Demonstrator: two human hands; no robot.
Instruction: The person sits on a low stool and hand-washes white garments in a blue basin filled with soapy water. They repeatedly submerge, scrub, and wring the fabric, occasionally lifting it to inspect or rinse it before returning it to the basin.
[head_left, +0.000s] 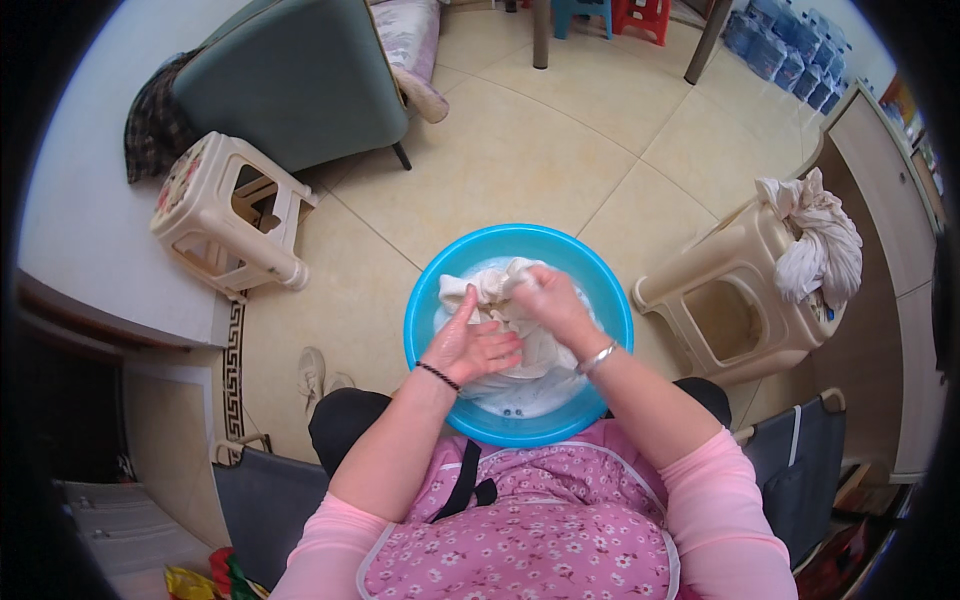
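A blue plastic basin (517, 439) stands on the floor in front of me, with sudsy water (517, 397) in it. White wet fabric (551, 352) lies bunched in the water, and part of it rises above the suds. Over the basin's left half, my left hand (480, 341) is spread with the palm turned up and the fingers apart, holding nothing. My right hand (551, 296) is curled around a fold of the fabric near the basin's middle; it is slightly blurred. Fabric beneath my hands is partly hidden.
To the right, a beige plastic stool (750, 247) bears twisted white cloth (825, 244). Another beige stool (247, 217) lies tipped at the left, near a grey-green chair (300, 90). Shoes (311, 371) rest left of my knee. Several water jugs (787, 49) stand far right.
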